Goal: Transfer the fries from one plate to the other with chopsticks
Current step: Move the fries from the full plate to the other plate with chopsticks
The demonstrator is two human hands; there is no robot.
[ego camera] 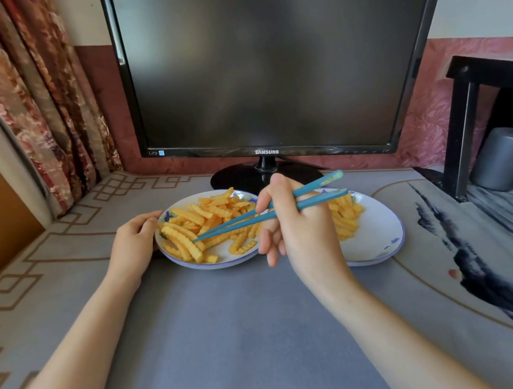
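Head view: right hand (300, 231) grips blue chopsticks (252, 220), tips down among crinkle-cut fries (188, 234) on the left plate (225, 263) — the pick-up step, I judge. The left hand (132, 242) curls its fingers round that rim. Next — pinch one fry firmly and carry it to the right plate (379, 242).

The monitor (278, 57) has a glossy black plastic frame and foot around a matt dark screen. Before it, the worktop (235, 330) wears a smooth, matt grey printed mat. In front of the monitor's foot, the fuller plate (220, 250) and the other plate (374, 236) look glazed and shiny. The fries (185, 241) are ridged and dull, and the chopsticks (314, 186) look like smooth teal plastic. Left of the monitor hangs a woven floral cloth curtain (46, 109).
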